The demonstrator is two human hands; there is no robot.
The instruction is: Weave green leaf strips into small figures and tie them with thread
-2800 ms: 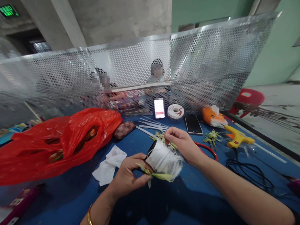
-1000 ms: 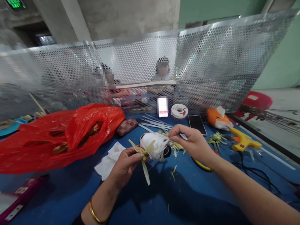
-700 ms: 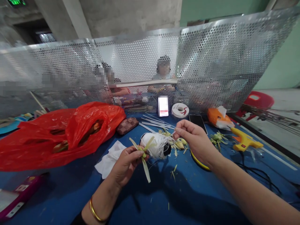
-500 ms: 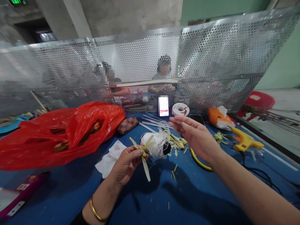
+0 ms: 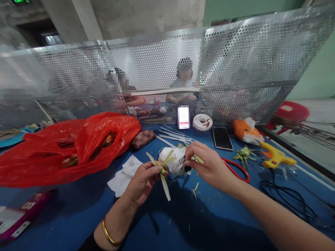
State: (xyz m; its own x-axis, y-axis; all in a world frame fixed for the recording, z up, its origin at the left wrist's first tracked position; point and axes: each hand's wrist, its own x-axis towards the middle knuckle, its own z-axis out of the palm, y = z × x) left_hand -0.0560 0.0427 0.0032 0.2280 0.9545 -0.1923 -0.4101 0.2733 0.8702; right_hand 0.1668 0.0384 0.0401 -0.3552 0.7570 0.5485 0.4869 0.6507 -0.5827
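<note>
Between thumb and fingers, my left hand (image 5: 145, 179) pinches a pale green leaf piece (image 5: 164, 170) with several strips sticking out. Just beyond it lies a spool of white thread (image 5: 174, 160). My right hand (image 5: 205, 165) is at the spool's right end, its thumb and index finger closed together; what they hold, if anything, is too small to make out. Green scraps (image 5: 196, 159) show beside and behind these fingers. White strips (image 5: 174, 135) lie behind the spool.
Left are a red plastic bag (image 5: 86, 139), white tissue (image 5: 125, 177) and a checkered pouch (image 5: 143, 138). Right are a phone (image 5: 222, 138), red-handled tool (image 5: 243, 171), yellow glue gun (image 5: 278, 156), and tissue pack (image 5: 247, 130). A perforated metal screen (image 5: 157, 62) stands behind, with people beyond.
My right hand has moved down and left to the thread spool, and its fingers have closed together. The phone and red handle are now uncovered. My left hand still holds the leaf piece.
</note>
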